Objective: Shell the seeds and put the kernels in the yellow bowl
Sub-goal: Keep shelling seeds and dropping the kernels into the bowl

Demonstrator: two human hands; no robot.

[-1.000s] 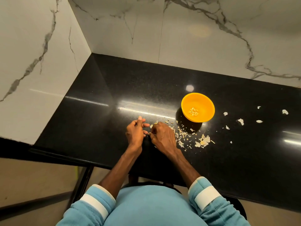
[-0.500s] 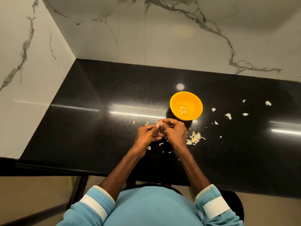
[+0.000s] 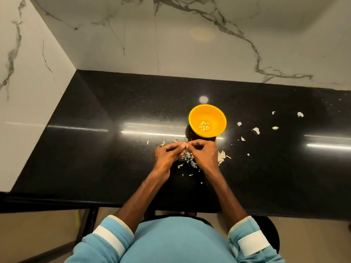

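The yellow bowl (image 3: 216,115) stands on the black counter (image 3: 114,158) with several pale kernels (image 3: 204,126) in its bottom. Just in front of it my left hand (image 3: 168,155) and my right hand (image 3: 204,152) meet fingertip to fingertip and pinch a small pale seed (image 3: 183,144) between them. A heap of broken shell pieces (image 3: 190,160) lies on the counter under and between my hands.
More shell bits (image 3: 221,156) lie right of my right hand, and scattered fragments (image 3: 256,130) dot the counter right of the bowl. Marble walls (image 3: 171,44) close the counter at the back and left. The counter's front edge runs just before my body.
My hands have lifted off the counter and moved toward the bowl, and their fingertips now pinch the seed together. The bowl has not moved.
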